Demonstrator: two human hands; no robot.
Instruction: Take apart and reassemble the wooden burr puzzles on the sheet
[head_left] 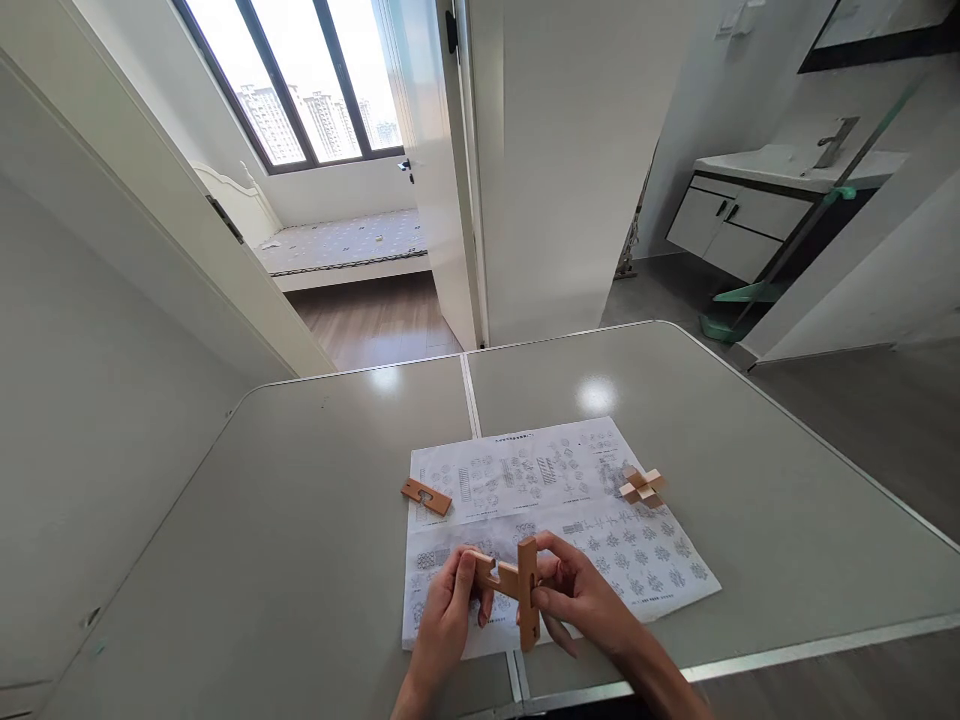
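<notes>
Both my hands hold a partly assembled wooden puzzle (516,583) of crossed notched bars just above the near edge of the table. My left hand (444,622) pinches the horizontal bar at its left end. My right hand (579,598) grips the upright bar from the right, fingers curled round it. Under them lies a printed instruction sheet (551,520) with many small diagrams. A single notched wooden piece (426,495) lies at the sheet's left edge. A small assembled wooden cross (642,487) rests on the sheet's right side.
The grey folding table (300,520) has a centre seam and a metal rim. Beyond it stand a white door, a doorway to a room with a window seat, and on the right a vanity cabinet with a basin (780,175).
</notes>
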